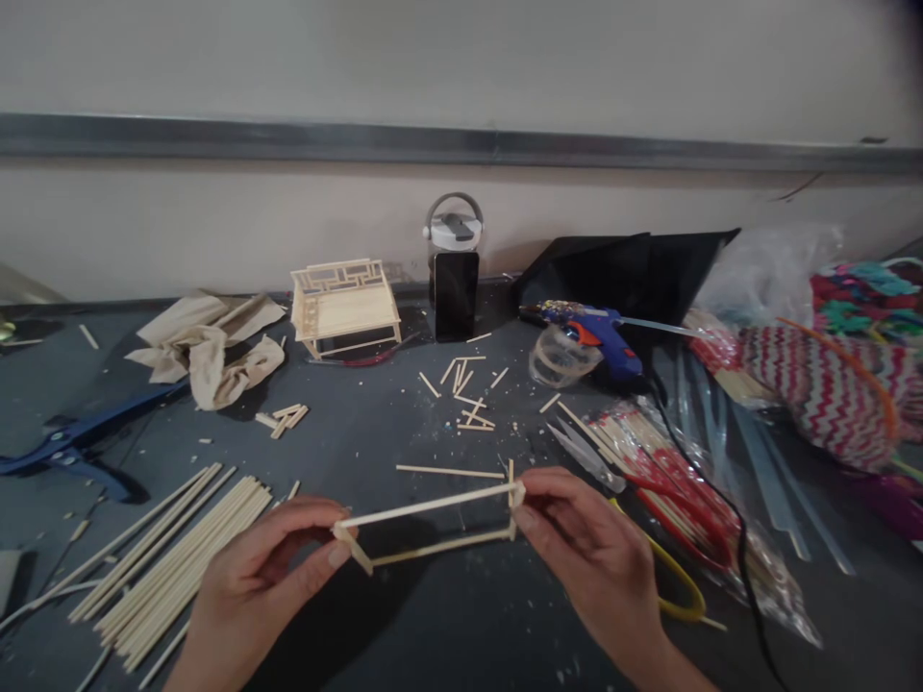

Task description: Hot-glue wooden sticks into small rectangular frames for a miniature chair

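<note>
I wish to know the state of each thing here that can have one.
Wooden frame: held
Left hand: pinching frame's left end
Right hand: pinching frame's right end
Phone: upright, screen dark
Glue gun: glue stick protruding
Blue pliers: handles spread
Bottle: handle raised
Beige sheet: crumpled
Miniature bench: standing

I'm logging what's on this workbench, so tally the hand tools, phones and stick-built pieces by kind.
Glue gun: 1
Scissors: 1
Blue plier-like tool: 1
Phone: 1
Miniature wooden furniture model: 1
Stick frame, held in the left hand and right hand: 1
Total: 6
</note>
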Motion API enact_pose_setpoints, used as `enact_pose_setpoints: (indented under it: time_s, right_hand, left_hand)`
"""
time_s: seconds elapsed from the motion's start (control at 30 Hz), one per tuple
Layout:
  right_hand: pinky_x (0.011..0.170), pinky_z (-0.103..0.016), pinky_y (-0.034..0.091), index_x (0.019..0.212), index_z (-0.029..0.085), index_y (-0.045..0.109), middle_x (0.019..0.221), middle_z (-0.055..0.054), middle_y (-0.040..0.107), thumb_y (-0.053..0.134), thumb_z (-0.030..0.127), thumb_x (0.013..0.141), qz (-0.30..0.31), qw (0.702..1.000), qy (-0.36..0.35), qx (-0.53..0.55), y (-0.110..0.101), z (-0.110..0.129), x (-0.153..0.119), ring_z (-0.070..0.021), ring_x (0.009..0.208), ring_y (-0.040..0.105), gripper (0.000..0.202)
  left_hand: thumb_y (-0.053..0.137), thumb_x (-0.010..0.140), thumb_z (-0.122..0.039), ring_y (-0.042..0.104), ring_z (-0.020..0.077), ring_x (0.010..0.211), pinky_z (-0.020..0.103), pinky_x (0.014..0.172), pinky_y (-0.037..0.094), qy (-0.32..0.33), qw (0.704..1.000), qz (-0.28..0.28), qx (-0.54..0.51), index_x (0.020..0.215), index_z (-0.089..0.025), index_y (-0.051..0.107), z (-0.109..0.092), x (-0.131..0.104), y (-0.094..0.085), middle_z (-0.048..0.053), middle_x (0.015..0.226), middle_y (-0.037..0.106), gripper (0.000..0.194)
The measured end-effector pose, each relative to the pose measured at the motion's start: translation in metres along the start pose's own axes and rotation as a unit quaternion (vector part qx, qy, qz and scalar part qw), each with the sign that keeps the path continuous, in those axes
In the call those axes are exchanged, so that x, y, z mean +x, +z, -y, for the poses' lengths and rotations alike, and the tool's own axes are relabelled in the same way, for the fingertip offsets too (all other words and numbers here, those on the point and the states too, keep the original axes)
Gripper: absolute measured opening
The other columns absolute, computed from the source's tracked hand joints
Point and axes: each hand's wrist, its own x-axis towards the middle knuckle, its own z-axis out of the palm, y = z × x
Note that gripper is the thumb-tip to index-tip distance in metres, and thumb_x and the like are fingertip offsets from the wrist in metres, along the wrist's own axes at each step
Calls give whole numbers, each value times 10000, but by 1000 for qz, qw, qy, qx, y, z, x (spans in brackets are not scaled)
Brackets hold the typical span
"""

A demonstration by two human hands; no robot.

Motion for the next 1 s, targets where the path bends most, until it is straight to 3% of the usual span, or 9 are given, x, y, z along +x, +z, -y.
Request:
enact_pose_setpoints:
  time_s: [0.17,0.4,0.6,0.8,1.0]
  right_hand:
    - [531,-195,521,916,235,673,766,1,675,666,319,793,32,993,108,41,0,1,3,-131,652,642,150]
    - [396,-179,417,933,188,663,763,-28,672,681,417,770,56,983,173,35,5,-12,7,-114,556,590,281]
    - [408,-192,434,962,193,659,807,-45,683,661,442,782,79,981,175,-2,5,-20,6,-153,647,637,306]
    - [650,-261,554,913,192,668,798,-37,702,660,381,779,97,982,153,-49,8,-20,10,-174,742,678,232]
    - [659,-280,544,901,202,661,777,-27,697,625,343,797,127,974,136,-127,12,-22,8,-164,700,660,179]
  left_hand:
    - [720,702,-387,660,158,628,250,593,570,-67,994,78,-33,875,-205,688,7,9,-1,10,733,704,253]
    - [685,731,-361,639,129,570,246,562,554,-69,990,125,-9,934,-185,662,14,18,4,-12,687,668,270]
    - [668,717,-373,622,117,537,237,542,541,-78,989,122,30,924,-178,667,14,19,5,-15,673,664,284]
    - [646,726,-417,605,124,519,239,512,529,-96,981,141,91,923,-176,686,16,18,6,-5,665,666,313]
    - [593,796,-428,626,139,576,220,524,488,-26,958,165,233,964,-217,706,21,18,1,-2,707,694,292]
